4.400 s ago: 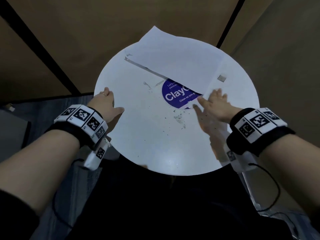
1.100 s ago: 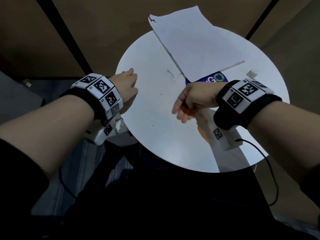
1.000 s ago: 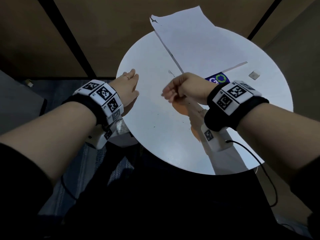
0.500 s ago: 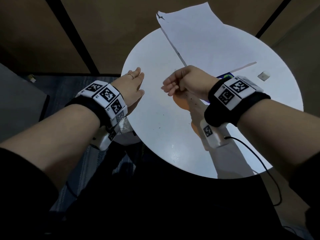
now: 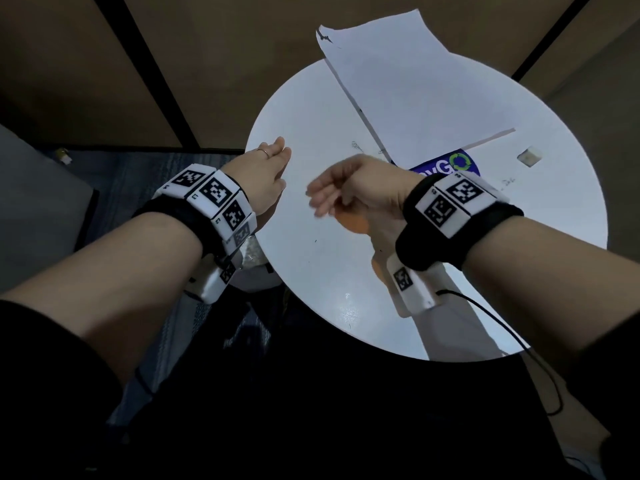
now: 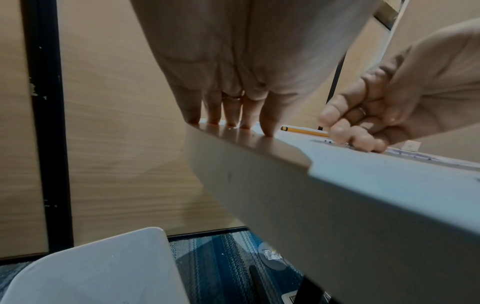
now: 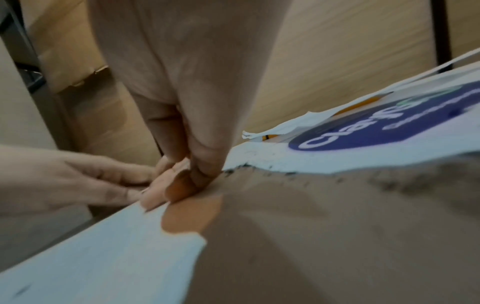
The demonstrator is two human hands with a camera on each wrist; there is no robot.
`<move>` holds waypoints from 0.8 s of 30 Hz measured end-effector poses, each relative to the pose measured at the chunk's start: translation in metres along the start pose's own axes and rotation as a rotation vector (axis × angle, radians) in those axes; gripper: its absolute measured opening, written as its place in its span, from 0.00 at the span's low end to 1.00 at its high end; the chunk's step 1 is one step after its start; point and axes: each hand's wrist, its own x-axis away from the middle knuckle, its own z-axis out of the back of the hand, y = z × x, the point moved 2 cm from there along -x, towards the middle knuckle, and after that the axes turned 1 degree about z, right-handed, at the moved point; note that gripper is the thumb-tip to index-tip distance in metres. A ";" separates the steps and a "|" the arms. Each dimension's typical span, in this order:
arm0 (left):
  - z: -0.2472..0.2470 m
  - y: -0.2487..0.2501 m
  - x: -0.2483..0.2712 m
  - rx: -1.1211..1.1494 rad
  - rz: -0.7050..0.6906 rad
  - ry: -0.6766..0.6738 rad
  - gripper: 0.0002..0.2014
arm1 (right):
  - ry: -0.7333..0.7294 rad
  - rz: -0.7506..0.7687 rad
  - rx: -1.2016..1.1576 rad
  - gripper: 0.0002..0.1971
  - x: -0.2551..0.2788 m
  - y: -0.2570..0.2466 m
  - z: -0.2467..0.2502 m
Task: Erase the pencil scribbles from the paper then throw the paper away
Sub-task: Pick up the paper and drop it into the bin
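A white paper (image 5: 408, 91) lies on the far part of the round white table (image 5: 311, 271), its far corner hanging over the rim. My left hand (image 5: 266, 174) is at the table's left edge, its straight fingertips (image 6: 233, 121) touching the rim. The right hand (image 5: 346, 188) rests on the tabletop just right of it, its curled fingers (image 6: 361, 137) holding nothing I can see. Dark eraser crumbs (image 7: 246, 165) lie beside those fingers. A small white eraser (image 5: 529, 156) sits at the table's right. A yellow pencil (image 6: 303, 130) lies behind the hands, partly under the paper.
A blue round sticker (image 5: 446, 166) shows on the table below the paper's near edge. A white rounded seat or bin (image 6: 91, 267) stands on the blue carpet below the table's left edge. Brown wall panels stand behind the table.
My right hand left the paper's corner and moved left across the table, fingers curling, up to the left hand. The crumbs in the table's middle are mostly gone. The left hand stayed at the rim.
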 end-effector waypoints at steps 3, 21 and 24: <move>0.000 0.000 0.000 0.002 0.006 0.003 0.27 | -0.094 -0.003 -0.006 0.29 0.010 -0.002 0.015; -0.002 0.000 0.002 0.009 0.002 0.013 0.26 | 0.194 -0.304 0.681 0.10 0.031 -0.006 0.062; -0.002 0.001 0.003 0.004 0.004 0.016 0.26 | 0.239 -0.305 0.668 0.14 0.018 -0.009 0.051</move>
